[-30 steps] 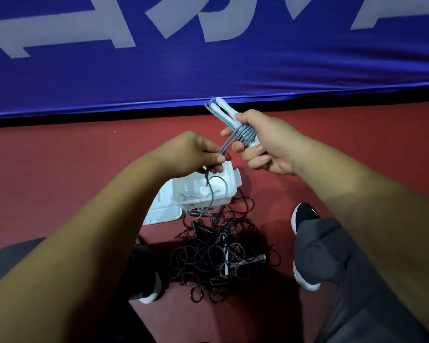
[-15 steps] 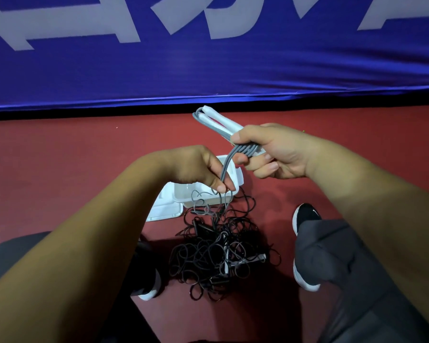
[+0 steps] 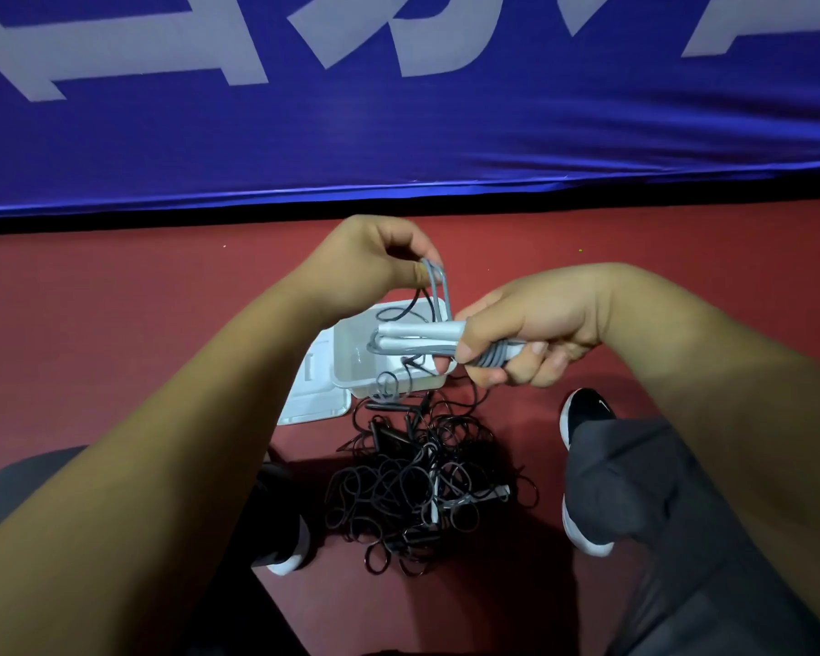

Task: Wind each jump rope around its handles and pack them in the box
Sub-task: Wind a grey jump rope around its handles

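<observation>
Right grip (image 3: 536,338): closed round the wound end of the grey rope's handles (image 3: 417,336), with the fingers curled over the coils.
Left grip (image 3: 375,267): a loop of the grey cord (image 3: 439,288) is pinched between thumb and fingertips; nothing else is held.
Long axis: the handles are held side by side and nearly level, their free ends pointed toward the person's left, away from the right grip.
Cord from handles: the pinched loop is held above the handles' free ends and farther from the person, and it runs down to them.
Nearer hand: the loose cord is nearer the left grip, so the winding is judged to fall to it, crosswise round the long axis.
Box (image 3: 346,371): open on the floor under the handles' free ends, with its lid (image 3: 311,404) lying just beside it on the left.
Pile (image 3: 413,490): black ropes are tangled on the floor between the shoes, against the box's near side.
Risk: the loop is judged likely to slip off the free ends if it is slackened.
</observation>
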Demonstrator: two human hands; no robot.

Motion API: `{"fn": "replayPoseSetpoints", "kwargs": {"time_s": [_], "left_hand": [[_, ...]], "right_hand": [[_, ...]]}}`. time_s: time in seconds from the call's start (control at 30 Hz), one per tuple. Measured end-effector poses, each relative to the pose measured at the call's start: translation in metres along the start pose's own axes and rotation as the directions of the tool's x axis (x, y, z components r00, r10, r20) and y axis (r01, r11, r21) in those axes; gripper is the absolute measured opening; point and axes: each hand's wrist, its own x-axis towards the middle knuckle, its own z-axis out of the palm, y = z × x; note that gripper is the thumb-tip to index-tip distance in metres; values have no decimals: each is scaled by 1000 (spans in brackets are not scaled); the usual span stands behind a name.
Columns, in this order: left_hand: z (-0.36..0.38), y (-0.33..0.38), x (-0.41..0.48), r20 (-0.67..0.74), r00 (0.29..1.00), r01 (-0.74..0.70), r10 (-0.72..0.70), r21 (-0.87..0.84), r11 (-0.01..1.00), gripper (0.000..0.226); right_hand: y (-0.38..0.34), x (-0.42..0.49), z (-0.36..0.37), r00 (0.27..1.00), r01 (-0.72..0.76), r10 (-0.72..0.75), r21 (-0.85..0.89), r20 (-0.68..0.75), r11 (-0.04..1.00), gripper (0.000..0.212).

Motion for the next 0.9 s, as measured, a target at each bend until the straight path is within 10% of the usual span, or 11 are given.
{"fn": "replayPoseSetpoints", "kwargs": {"time_s": [0.23,0.4,0.6,0.9], "left_hand": [[-2,19,-5,105,992,-93,64,306,947,14],[-4,11,-9,197,973,25,-116,415,910,32],[10,1,-10,129,968,122,-217,514,849,14],[20,1,-12,14,928,363,-373,195,911,22]], "right_hand": [[8,23,-12,925,-114,34,-190,-379,975,16],[14,38,-27,737,17,-153,-208,-658,978,24],[9,47,-22,685,184,-245,-163,-686,969,17],[-3,39,-14,715,425,-276,86,-642,901,36]]}}
